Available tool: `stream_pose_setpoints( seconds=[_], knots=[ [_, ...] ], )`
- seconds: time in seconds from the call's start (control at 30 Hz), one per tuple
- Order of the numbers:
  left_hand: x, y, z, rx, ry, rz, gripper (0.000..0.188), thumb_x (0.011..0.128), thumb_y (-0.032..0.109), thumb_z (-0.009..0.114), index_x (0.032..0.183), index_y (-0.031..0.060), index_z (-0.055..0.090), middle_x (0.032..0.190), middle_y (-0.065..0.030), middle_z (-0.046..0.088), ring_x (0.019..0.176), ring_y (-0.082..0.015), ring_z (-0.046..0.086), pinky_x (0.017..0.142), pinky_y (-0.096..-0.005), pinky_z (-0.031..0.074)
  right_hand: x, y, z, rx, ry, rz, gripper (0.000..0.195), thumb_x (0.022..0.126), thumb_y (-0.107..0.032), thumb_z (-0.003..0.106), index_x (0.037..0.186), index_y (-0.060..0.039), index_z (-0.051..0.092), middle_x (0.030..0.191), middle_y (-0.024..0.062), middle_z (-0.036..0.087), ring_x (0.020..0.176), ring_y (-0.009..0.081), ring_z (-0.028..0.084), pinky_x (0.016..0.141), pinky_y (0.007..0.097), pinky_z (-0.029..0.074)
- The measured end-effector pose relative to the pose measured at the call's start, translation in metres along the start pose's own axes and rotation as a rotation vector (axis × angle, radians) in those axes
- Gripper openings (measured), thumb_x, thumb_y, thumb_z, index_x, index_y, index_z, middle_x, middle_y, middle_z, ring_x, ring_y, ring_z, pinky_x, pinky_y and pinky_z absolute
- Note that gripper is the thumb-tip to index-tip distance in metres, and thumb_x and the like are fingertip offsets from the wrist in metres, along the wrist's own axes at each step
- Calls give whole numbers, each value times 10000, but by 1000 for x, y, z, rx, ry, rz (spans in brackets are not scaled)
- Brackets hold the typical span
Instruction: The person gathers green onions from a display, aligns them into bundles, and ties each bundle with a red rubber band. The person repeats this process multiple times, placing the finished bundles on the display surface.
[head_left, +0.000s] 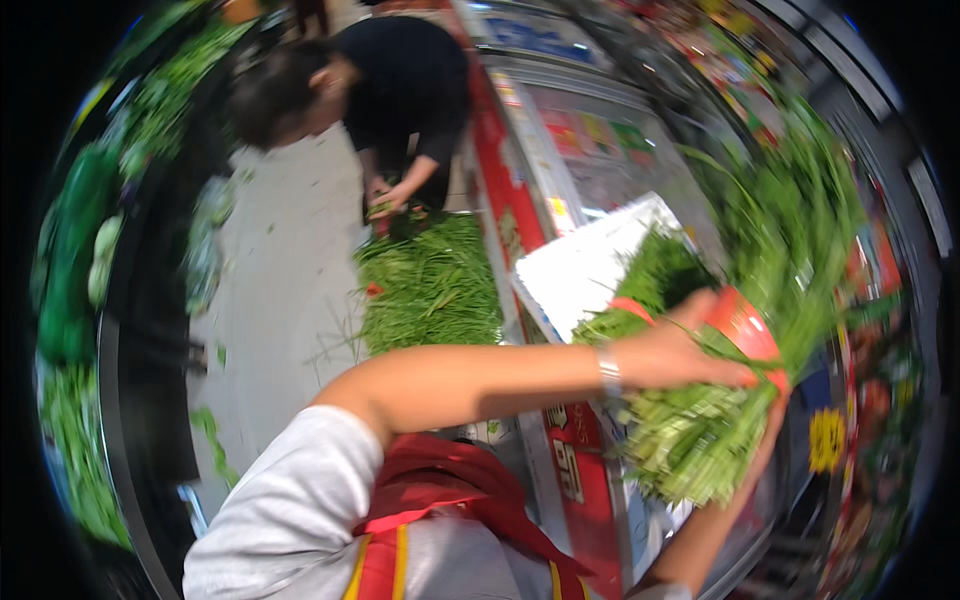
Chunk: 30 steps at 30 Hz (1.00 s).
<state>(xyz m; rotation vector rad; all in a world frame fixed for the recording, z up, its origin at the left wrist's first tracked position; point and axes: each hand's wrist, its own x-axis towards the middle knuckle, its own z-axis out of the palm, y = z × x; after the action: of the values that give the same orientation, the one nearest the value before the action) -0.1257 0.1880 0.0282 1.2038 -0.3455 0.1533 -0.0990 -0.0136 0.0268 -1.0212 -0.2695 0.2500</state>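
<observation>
My left hand (679, 349), with a silvery band at its wrist, grips a large bunch of leafy green vegetables (697, 442) at a red tape band (746, 326). The cut stems point down towards me, and the blurred leaves spread to the upper right. My right hand (776, 409) is at the far side of the same band, mostly hidden behind the stems; its forearm comes up from the lower right. Just beyond my left hand, a smaller green bunch with a red band (634, 307) lies on a white foam box or board (577, 270).
A person in dark clothes (409, 82) bends over a heap of long green vegetables (431, 285) on the floor, hands on some greens. A glass-topped freezer case with a red side (499, 172) runs along my right. Vegetable shelves (124, 420) line the left. Leaf scraps lie on the floor.
</observation>
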Motion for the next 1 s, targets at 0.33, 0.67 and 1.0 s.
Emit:
stream_pose_setpoints(
  seconds=[0.33,0.67,1.0],
  knots=[
    [38,-128,26,383,-205,-462,1068,752,612,548,1340,-159,100,1399,-367,104,1340,-414,127,1086,-374,198,32,2,-120,-1350,167,570,562,924,-373,486,1293,45,413,1223,125,508,1103,186,460,935,305,343],
    [-119,-69,-68,216,-46,6,541,856,217,584,1294,-6,358,1320,-199,333,1184,-290,415,964,-334,376,7,-7,78,-1326,9,-421,327,828,-121,585,1090,73,556,1070,197,586,984,248,579,929,353,422],
    [-426,-146,-222,-539,1268,-491,219,825,118,612,1032,49,582,967,-44,602,872,-155,596,766,-281,504,-42,305,135,-1201,-1196,511,392,780,-22,636,1163,-42,556,1110,94,615,941,148,601,786,261,461]
  ],
)
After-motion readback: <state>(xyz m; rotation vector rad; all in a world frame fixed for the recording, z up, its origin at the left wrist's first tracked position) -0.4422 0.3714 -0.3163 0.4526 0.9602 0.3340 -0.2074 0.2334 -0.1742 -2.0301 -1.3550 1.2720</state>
